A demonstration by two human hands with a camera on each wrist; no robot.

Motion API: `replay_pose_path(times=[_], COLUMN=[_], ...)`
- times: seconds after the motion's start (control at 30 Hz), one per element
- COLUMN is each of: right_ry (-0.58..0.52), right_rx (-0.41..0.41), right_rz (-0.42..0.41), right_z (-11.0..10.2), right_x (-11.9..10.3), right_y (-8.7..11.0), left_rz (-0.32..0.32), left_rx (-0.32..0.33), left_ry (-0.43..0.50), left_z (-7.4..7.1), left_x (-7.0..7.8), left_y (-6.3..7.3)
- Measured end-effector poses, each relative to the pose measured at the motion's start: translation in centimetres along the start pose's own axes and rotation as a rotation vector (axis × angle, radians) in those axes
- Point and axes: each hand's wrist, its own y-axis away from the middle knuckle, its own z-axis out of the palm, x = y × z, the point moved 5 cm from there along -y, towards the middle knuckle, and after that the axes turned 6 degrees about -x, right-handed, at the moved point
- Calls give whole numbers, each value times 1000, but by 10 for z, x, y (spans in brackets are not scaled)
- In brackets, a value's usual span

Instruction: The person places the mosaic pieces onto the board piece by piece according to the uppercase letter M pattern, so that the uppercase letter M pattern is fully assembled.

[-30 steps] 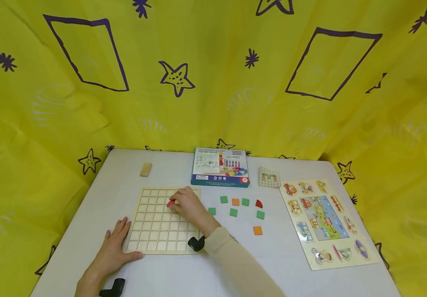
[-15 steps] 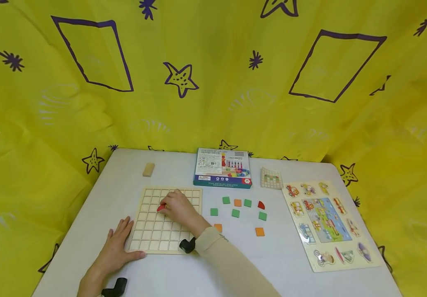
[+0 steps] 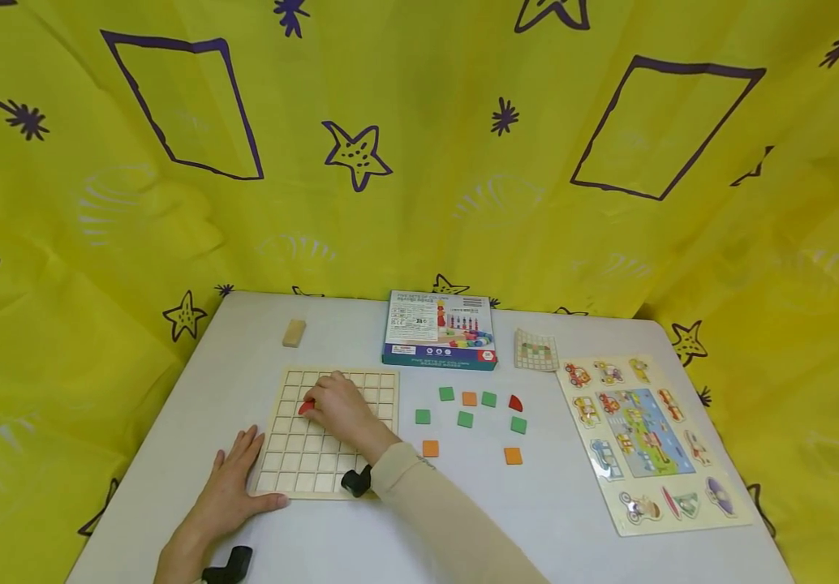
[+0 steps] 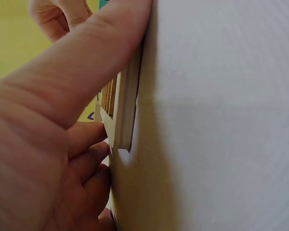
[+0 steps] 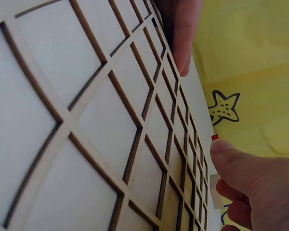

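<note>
A wooden grid board (image 3: 313,464) with square cells lies on the white table. Over its upper left part, my right hand (image 3: 341,405) pinches a small red piece (image 3: 306,407) between thumb and fingers. Only a bit of red (image 5: 215,137) shows past the thumb in the right wrist view. The left hand (image 3: 225,489) rests at the board's lower left corner, fingers spread along the left side and thumb at the front edge. In the left wrist view that thumb (image 4: 101,53) lies across the board's edge (image 4: 124,113).
Right of the board lie several green tiles (image 3: 466,419), orange tiles (image 3: 512,456) and a red quarter-circle piece (image 3: 515,403). Behind stand a printed box (image 3: 439,331), a pattern card (image 3: 536,350) and a wooden block (image 3: 294,332). A vehicle picture puzzle (image 3: 646,503) lies far right.
The right hand has moved left across the board with the red piece, bringing an orange tile by its forearm into view. The left hand has stayed at the corner; the head view shifted slightly.
</note>
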Motion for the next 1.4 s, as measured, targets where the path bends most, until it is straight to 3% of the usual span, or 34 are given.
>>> replay_pose_path(times=[0.77,1.1,1.4], right_ry=[78,119,102], right_rx=[-27,13,46], right_rz=[88,100,110], right_z=[19,21,18], right_x=[-2,-4,-6], right_y=[-9,-9,-7], left_rz=[-34,-13,-28], left_rx=[-24,-6,-30], left_ry=[-3,1,11], left_z=[-1,0,0], left_x=[2,2,0], left_y=[0,0,-1])
